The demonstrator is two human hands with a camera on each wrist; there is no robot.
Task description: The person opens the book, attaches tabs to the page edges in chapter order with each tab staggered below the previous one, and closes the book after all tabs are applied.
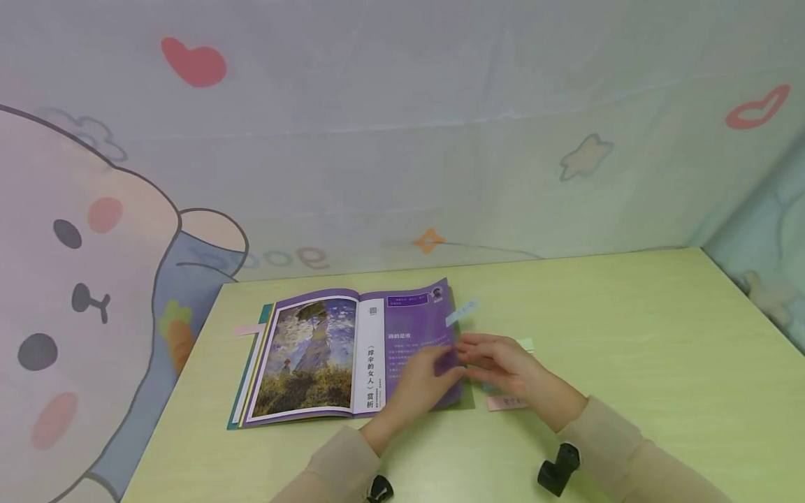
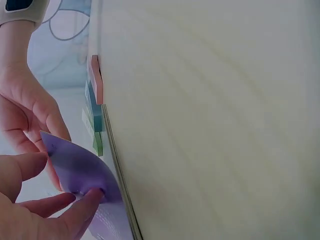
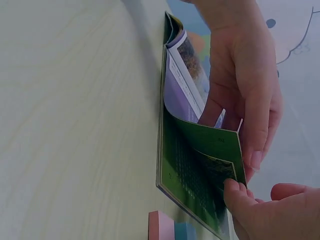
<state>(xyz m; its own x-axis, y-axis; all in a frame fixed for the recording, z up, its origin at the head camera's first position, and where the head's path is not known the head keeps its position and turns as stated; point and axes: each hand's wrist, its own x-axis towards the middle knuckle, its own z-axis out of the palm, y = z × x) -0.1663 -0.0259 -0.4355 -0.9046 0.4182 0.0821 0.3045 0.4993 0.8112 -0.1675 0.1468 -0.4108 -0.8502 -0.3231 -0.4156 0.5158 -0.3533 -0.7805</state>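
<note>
An open book (image 1: 306,363) lies on the table, a painting of a figure with a parasol on its left page and a purple page (image 1: 415,314) on the right. That purple page is raised and bent along its outer edge. My left hand (image 1: 418,381) grips it there, with fingertips on its purple face in the left wrist view. From the other side my right hand (image 1: 509,367) holds the same edge. In the right wrist view its thumb lies against the page's green underside (image 3: 205,135), by a second leaf's corner (image 3: 220,167). The right hand's other fingers are partly hidden.
Paper tabs stick out of the book: pale blue (image 1: 462,312) at upper right, pink (image 1: 505,403) and light green (image 1: 526,344) near my right hand, another pink one (image 1: 250,330) at left. A printed cloth (image 1: 377,140) hangs behind the table (image 1: 629,335).
</note>
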